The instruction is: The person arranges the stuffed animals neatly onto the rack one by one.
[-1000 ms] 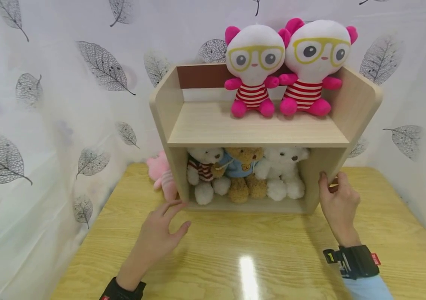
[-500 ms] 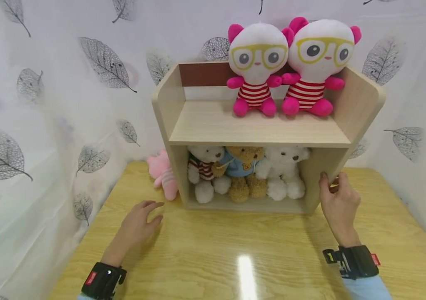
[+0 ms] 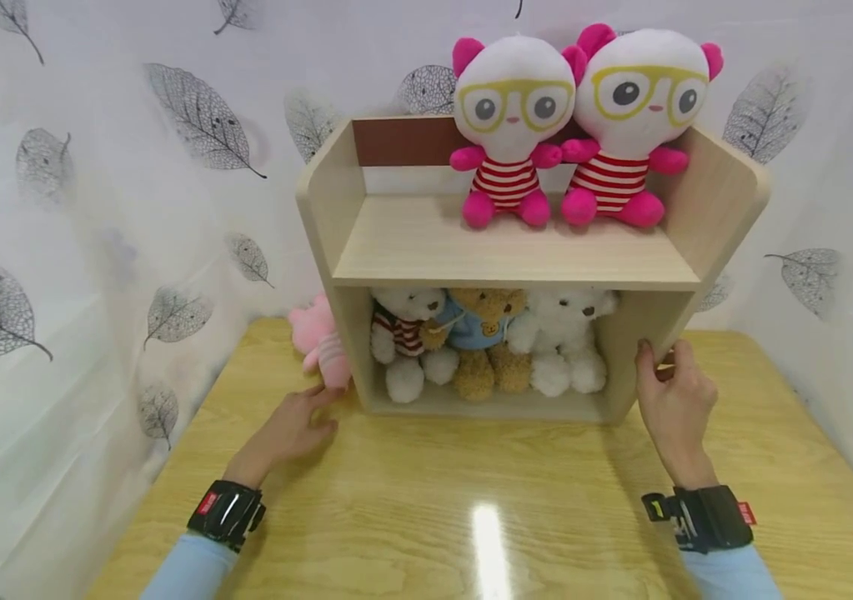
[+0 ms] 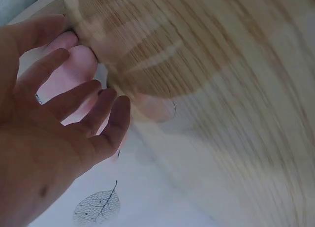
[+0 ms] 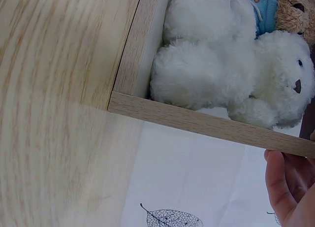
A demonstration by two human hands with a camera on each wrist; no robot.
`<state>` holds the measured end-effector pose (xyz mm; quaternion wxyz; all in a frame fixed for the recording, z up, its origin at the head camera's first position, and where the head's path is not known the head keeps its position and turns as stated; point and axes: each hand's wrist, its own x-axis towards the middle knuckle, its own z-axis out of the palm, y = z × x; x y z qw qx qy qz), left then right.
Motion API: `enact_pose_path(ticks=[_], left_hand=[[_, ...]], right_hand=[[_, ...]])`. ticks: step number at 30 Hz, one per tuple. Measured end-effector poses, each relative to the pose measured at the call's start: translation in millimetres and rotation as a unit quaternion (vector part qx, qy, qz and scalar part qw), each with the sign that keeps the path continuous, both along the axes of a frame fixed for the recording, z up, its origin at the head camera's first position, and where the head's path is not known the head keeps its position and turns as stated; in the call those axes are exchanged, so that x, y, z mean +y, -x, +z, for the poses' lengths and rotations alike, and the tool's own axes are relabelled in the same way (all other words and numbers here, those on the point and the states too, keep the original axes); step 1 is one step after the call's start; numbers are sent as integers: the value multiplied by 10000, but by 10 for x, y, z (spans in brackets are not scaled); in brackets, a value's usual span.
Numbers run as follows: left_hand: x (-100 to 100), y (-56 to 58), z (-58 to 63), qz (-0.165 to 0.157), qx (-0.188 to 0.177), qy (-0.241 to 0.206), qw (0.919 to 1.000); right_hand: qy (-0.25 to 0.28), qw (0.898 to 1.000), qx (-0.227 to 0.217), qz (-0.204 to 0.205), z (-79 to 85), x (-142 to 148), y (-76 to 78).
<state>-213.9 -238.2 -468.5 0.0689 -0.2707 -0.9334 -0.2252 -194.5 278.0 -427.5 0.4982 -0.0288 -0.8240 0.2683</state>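
Note:
My left hand [image 3: 287, 429] reaches toward a pink plush toy [image 3: 320, 337] that lies on the table by the shelf's left side. Its fingers are loosely bent and spread; the fingertips are at the toy's lower end, and contact is hard to tell. In the left wrist view the plush shows partly behind those fingers. At the other side, my right hand [image 3: 675, 400] grips the right side panel [image 5: 211, 124] of a small wooden shelf [image 3: 516, 258], thumb on the inner side, fingers outside.
Two white-and-pink plush dolls [image 3: 510, 125] with yellow glasses sit on the upper board. Below sit a white bear [image 3: 405, 337] in a striped top, a brown bear [image 3: 489, 346] in blue and a white bear [image 3: 564, 342]. A leaf-patterned curtain [image 3: 118, 208] hangs behind the table [image 3: 426, 492].
My left hand leaves the shelf's lower left corner, draws back leftward, then moves forward to the pink plush toy. The right hand keeps its grip on the panel.

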Motion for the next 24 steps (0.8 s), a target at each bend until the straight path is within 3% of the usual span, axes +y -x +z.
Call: enact_pose_path(ticks=[6, 10, 15, 19, 21, 24], left_hand=[[-26, 57, -1, 269, -250, 81, 9993], [-154, -11, 13, 681, -498, 22, 9964], [-501, -232, 94, 1612, -1125, -161, 9804], [-750, -368, 160, 2016, -1448, -117, 9686], [-795, -380, 189, 2145, -1552, -62, 9643], [-738, -309, 241, 2349, -1618, -69, 9584]], right_hand=[[70, 10000, 5, 39, 10, -5, 23], [87, 9999, 18, 74, 11, -17, 24], [3, 9999, -22, 133, 5, -38, 27], [26, 9999, -10, 136, 6, -36, 15], [37, 9999, 17, 110, 8, -24, 5], [34, 9999, 59, 79, 10, -8, -4]])
